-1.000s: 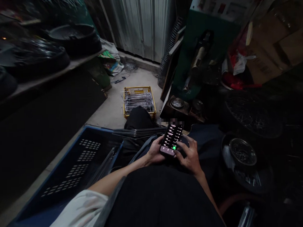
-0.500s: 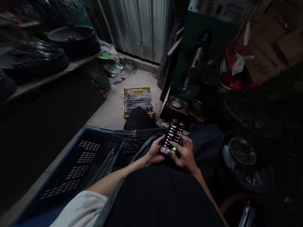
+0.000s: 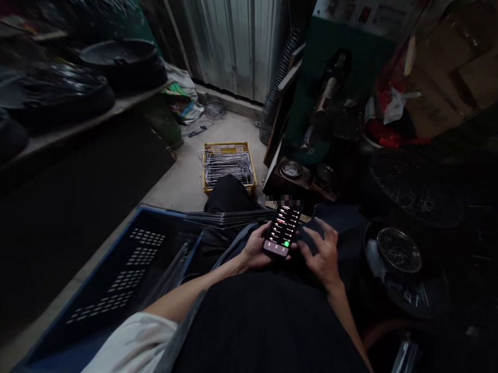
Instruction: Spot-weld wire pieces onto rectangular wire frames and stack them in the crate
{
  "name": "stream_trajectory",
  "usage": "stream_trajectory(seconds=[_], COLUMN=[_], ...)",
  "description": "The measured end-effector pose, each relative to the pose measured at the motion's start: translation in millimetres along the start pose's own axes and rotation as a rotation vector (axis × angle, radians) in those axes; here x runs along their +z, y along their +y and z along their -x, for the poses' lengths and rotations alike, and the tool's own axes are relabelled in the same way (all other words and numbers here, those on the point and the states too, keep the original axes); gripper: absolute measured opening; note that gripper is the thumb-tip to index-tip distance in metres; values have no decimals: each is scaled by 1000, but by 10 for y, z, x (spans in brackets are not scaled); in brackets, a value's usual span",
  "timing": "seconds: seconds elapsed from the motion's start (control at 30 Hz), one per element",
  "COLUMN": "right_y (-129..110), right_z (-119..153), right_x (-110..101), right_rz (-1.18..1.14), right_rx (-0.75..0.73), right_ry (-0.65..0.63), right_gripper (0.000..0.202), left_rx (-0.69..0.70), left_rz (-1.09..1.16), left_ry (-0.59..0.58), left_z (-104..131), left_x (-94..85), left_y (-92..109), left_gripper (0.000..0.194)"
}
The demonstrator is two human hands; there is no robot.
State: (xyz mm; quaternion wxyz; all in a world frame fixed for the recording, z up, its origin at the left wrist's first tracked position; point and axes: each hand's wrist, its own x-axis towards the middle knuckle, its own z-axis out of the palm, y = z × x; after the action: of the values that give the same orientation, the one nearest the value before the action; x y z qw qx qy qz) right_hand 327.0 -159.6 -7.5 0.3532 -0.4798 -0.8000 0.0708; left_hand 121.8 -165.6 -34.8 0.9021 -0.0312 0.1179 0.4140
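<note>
A smartphone (image 3: 282, 229) with a lit, dark-background list on its screen rests in my left hand (image 3: 257, 249), whose fingers wrap round it from below. Just right of the phone, my right hand (image 3: 324, 254) hovers with its fingers spread and holds nothing. A green round button glows near the screen's lower edge; the list's text is too small to read. Beyond the phone, a bundle of thin metal rods (image 3: 229, 219) lies across my lap.
At left stands a blue plastic crate (image 3: 95, 344). A yellow crate (image 3: 254, 172) of bent wire pieces sits on the floor ahead. A green machine (image 3: 299, 119) rises at front right. Round basins (image 3: 134, 62) line the left shelf; a bowl of small metal parts (image 3: 398, 249) is at right.
My right hand has moved off the phone's screen to the right, its fingers spreading. The list on the screen has shifted. My left hand keeps holding the phone in place.
</note>
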Motion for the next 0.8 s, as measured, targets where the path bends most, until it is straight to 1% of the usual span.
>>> stream_trajectory(seconds=[0.13,0.23,0.3,0.37,0.47,0.6,0.8], right_y=[360,659,814,912,964,968,982], right_z=[47,114,160,195,217,220,231], right_x=[-75,-60,-18,30,74,80,91], right_rz=[58,65,56,32,-31,-92,-104], right_rx=[97,191,258,318,364,366,384], right_ry=[85,137,213,319,410,428,449], right_gripper=[30,31,30,29,27,26,28], left_rx=[1,-8,-17,-21,-18,-16,-12], left_rz=[-9,-14,-15,-17,-21,-31,-37], left_ry=[-24,-26,-28,-30,-39,-59,-75], left_z=[15,12,9,10,11,4,-3], left_x=[17,5,-10,-22,-30,-43,-72], left_y=[15,24,27,26,18,7,0], left_gripper=[52,54,54,54,54,54,56])
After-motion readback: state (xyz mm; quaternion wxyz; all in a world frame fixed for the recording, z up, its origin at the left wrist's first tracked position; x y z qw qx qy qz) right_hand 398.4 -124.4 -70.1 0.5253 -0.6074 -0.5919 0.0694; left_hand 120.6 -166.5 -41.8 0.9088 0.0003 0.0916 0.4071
